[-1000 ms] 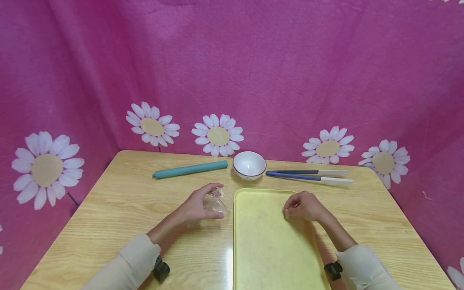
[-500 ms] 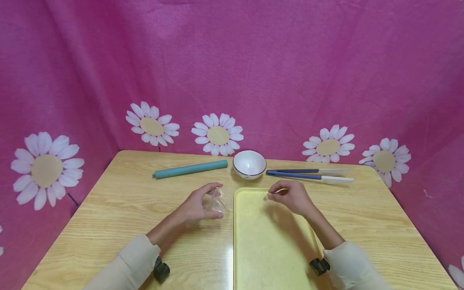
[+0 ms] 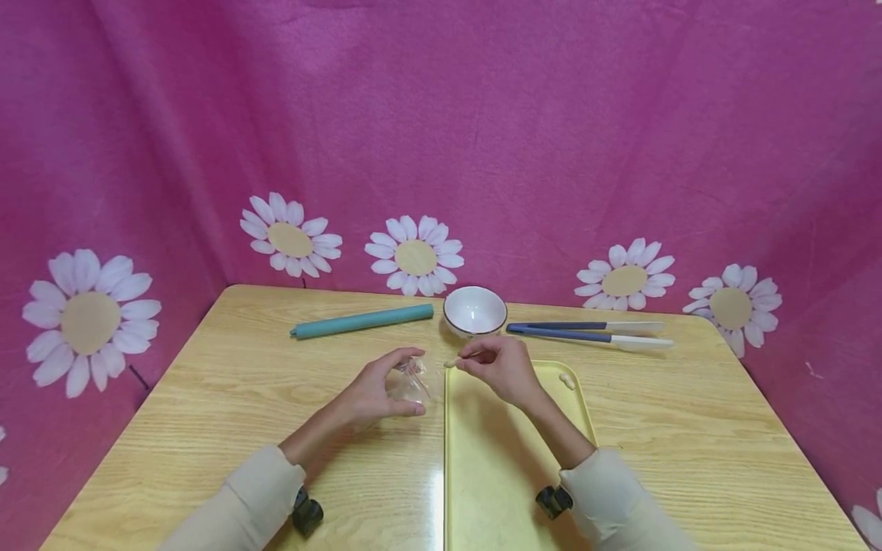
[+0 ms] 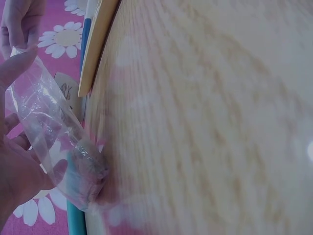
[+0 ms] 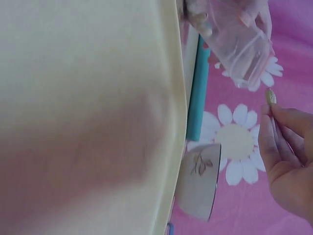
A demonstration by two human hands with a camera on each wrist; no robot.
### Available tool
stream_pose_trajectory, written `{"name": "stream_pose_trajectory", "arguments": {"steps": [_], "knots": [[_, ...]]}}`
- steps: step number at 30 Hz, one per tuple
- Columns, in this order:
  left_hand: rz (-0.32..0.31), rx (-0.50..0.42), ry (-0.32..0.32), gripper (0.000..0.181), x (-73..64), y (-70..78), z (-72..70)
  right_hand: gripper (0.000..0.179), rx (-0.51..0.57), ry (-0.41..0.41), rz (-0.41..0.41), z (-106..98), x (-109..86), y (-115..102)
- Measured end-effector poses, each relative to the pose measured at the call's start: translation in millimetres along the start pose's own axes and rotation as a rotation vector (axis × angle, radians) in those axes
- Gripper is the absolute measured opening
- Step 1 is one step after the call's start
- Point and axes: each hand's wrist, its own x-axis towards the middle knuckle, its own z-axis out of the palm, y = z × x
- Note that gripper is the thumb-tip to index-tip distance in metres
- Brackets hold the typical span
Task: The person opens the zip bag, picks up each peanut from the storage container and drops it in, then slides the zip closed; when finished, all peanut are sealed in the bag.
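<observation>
A clear plastic bag (image 3: 417, 385) stands upright on the table, left of the yellow tray (image 3: 475, 490). My left hand (image 3: 375, 392) holds it, thumb and fingers spread round its mouth; lumpy contents (image 4: 90, 159) show at the bottom in the left wrist view. Between thumb and fingertips my right hand (image 3: 501, 369) pinches a small peanut (image 5: 271, 96), above the tray's far left corner and just short of the bag's mouth. Another pale peanut (image 3: 567, 380) lies in the tray's far right corner. My right arm covers part of the tray.
Behind the tray is a white bowl (image 3: 475, 312) with a dark rim. Blue tongs (image 3: 568, 335) with white tips lie right of it, and a teal rod (image 3: 361, 321) lies left. A pink flowered cloth (image 3: 482, 153) hangs along the table's far edge.
My right hand has lifted from the tray's right side and travelled left with the peanut, to beside the bag. This uncovers the peanut in the corner. The left hand stays still.
</observation>
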Motion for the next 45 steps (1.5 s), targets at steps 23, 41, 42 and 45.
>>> {"name": "stream_pose_trajectory", "arguments": {"steps": [23, 41, 42, 45], "knots": [[0.008, 0.041, -0.001, 0.081, 1.0, 0.1, -1.4, 0.011, -0.029, -0.127, -0.010, 9.5, -4.2, -4.8], [-0.043, 0.000, 0.003, 0.081, 1.7, 0.1, 0.4, 0.016, -0.302, -0.070, 0.124, -83.0, -13.7, 57.2], [-0.038, 0.001, 0.002, 0.081, 1.8, 0.2, 0.4, 0.015, -0.328, -0.071, 0.121, -86.3, -14.3, 59.4], [-0.031, 0.005, -0.001, 0.082, 2.1, 1.2, 0.6, 0.013, -0.396, -0.075, 0.112, -95.3, -16.8, 65.1]]}}
